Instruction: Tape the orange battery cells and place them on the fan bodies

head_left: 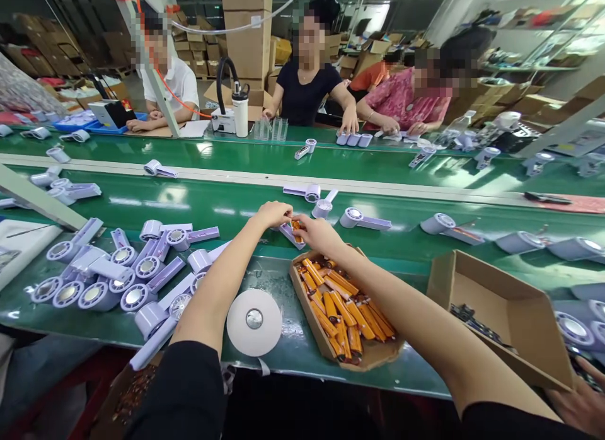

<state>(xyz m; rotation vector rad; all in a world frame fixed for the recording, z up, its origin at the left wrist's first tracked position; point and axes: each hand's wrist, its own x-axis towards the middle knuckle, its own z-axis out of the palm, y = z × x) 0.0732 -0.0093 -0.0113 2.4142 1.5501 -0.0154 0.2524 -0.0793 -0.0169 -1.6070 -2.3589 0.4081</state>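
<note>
My right hand (320, 235) is closed on an orange-wrapped battery (296, 225), over the open handle of a lavender handheld fan (287, 233) on the green belt. Close beside it, my left hand (274, 214) has its fingers pinched together near the battery's end; what they grip is too small to make out. Most of that fan is hidden behind the hands. Below my right forearm, a cardboard tray (307, 323) holds several orange batteries (343, 304). To its left lies a wide roll of white tape (255, 339).
Lavender fans (146, 266) are heaped at left; more lie along the green belt (227, 203). A cardboard box (501, 289) with dark parts stands at right, a co-worker's hand (583, 389) beside it. Several people work across the line. A slanted metal post (42, 197) rises at left.
</note>
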